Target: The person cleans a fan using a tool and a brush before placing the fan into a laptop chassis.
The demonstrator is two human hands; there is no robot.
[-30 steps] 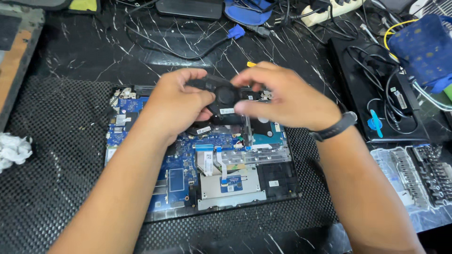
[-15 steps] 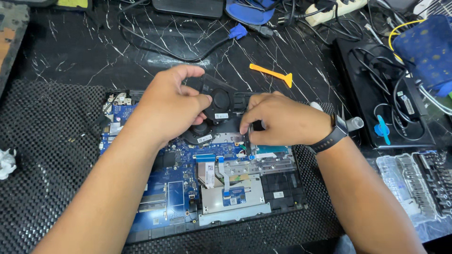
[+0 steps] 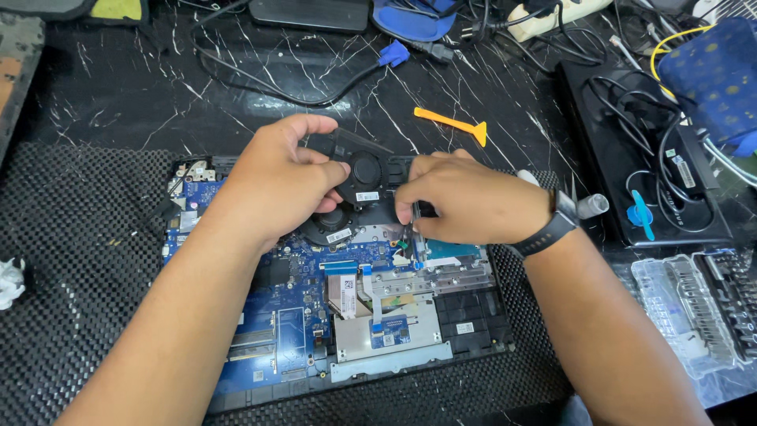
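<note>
while the opened laptop with its blue circuit board [image 3: 292, 315] lies on the black mesh mat [image 3: 79, 276], both hands work at its upper edge. the left hand [image 3: 276, 185] is closed around a black round cooling fan [image 3: 364, 170], thumb and fingers curled on its left side, lifting it slightly above the board. a second black fan [image 3: 331, 229] sits just below that hand, partly hidden by it. the right hand [image 3: 465, 201], wearing a black wrist band [image 3: 548, 229], lies just right of the fan, its fingertips pinched down on something small at the board; i cannot tell what. an orange plastic pry tool [image 3: 453, 125] rests on the dark marble table [image 3: 118, 95], beyond the right hand.
</note>
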